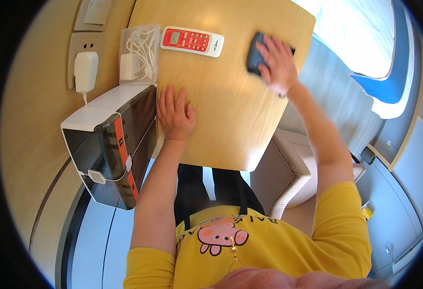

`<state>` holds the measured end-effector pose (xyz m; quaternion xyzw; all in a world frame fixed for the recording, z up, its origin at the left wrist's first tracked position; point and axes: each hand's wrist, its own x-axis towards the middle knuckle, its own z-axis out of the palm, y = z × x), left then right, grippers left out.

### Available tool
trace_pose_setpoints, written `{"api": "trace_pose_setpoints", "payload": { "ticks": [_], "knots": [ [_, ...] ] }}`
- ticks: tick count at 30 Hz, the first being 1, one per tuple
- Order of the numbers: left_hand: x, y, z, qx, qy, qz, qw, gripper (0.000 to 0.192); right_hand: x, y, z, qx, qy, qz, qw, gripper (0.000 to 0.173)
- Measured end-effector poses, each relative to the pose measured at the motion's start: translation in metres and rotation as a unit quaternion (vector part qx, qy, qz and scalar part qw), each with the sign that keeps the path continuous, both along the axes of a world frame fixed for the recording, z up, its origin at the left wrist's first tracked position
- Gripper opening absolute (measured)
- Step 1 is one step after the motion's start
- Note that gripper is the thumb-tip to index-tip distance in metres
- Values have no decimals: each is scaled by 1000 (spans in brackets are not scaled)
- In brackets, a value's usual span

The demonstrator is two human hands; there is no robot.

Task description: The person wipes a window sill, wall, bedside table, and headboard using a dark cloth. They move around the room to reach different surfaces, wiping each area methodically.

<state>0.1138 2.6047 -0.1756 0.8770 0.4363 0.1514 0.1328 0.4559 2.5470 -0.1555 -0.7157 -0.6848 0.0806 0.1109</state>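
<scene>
My right hand (pixel 278 63) lies over a folded dark cloth (pixel 253 59), pressing it onto the wooden tabletop (pixel 215 104) near its right edge. The hand is slightly blurred. On the table's left side my left hand (pixel 175 115) rests palm down, fingers a little apart, with nothing in it. Just beyond it stands a clear plastic box (pixel 139 77) containing a white charger and a coiled white cable (pixel 144 47). A white air-conditioner remote (pixel 215 45) with a red button panel lies to the right of that box.
Close by my left arm, a white case with dark see-through compartments (pixel 99 151) is mounted along the wall. A white power adapter (pixel 86 70) is plugged into the wall socket. A beige armchair (pixel 287 169) stands right of the table, and a bed with white bedding (pixel 356 39) lies beyond.
</scene>
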Motion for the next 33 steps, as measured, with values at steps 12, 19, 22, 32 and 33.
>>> {"api": "trace_pose_setpoints", "payload": {
  "ticks": [12,19,22,32,33],
  "knots": [
    [-3,-1,-5,1,4,0,1000,48,12,45,-16,43,-65,-87,993,59],
    [1,1,-1,2,-5,2,1000,48,-114,-73,12,-120,84,-34,989,69],
    [-1,1,1,-2,-1,-2,1000,46,-156,-60,18,-98,107,-39,989,67],
    [-2,0,-9,20,-72,15,997,41,-202,43,-8,45,173,-6,984,59],
    [-2,1,-8,42,-80,1,996,40,-201,32,-7,18,174,-12,984,59]
  ]
}}
